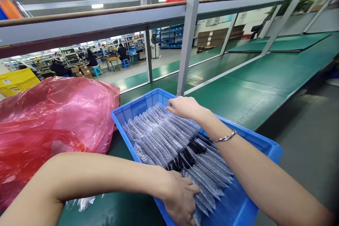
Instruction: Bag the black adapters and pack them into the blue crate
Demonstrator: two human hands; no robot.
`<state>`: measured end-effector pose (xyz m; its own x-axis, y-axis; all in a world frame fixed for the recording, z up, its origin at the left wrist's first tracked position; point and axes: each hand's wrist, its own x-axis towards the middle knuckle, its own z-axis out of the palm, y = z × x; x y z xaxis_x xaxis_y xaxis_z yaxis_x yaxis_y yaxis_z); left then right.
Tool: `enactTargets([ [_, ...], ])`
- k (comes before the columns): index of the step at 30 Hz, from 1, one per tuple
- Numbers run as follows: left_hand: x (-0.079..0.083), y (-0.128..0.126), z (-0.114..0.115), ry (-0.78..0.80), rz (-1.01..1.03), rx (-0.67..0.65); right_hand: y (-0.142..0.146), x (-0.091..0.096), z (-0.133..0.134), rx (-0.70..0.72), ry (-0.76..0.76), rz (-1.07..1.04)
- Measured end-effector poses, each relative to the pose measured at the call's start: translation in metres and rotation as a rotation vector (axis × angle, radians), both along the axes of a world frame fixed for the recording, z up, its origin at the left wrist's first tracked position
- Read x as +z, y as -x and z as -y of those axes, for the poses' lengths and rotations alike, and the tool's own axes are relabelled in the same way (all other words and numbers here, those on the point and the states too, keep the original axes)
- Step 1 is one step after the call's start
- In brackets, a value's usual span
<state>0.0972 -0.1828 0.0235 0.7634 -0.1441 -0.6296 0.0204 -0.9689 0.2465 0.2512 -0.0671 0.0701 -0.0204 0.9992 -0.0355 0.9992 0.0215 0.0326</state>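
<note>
A blue plastic bin (238, 201) holds rows of clear bubble-wrap bags (161, 134) standing on edge, packed close together. Black items (188, 157), their kind unclear, show between the two rows. My left hand (181, 197) is down at the bin's near side, its fingers curled over the ends of the nearer bags; the fingertips are partly hidden. At the far side, my right hand (185, 107) has its fingers bent in just above the bags beside the rim. What those fingers hold, if anything, is hidden. A twisted bracelet is on the right wrist.
A large pink plastic bag (60, 120) lies left of the bin, with a yellow bin (18, 82) behind it. The green work surface (254, 88) stretches right. A grey metal post (189, 35) rises just behind the bin. People sit at benches far off.
</note>
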Motion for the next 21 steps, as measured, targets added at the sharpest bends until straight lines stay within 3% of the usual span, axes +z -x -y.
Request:
enactTargets([
  [4, 0.004, 0.003, 0.002, -0.081, 0.081, -0.072, 0.001, -0.001, -0.001, 0.000, 0.018, -0.004],
  [8, 0.007, 0.001, -0.001, -0.069, -0.032, -0.099, 0.002, -0.001, -0.001, -0.005, 0.034, -0.004],
  [14, 0.015, -0.008, -0.012, 0.066, -0.037, 0.025, -0.001, -0.001, -0.002, -0.007, 0.040, -0.011],
  [17, 0.008, -0.015, -0.019, 0.110, -0.057, 0.088, -0.001, 0.000, -0.002, -0.009, 0.040, -0.012],
  [21, -0.010, -0.017, -0.020, 0.049, 0.009, -0.032, -0.001, 0.001, -0.003, -0.015, 0.042, -0.011],
])
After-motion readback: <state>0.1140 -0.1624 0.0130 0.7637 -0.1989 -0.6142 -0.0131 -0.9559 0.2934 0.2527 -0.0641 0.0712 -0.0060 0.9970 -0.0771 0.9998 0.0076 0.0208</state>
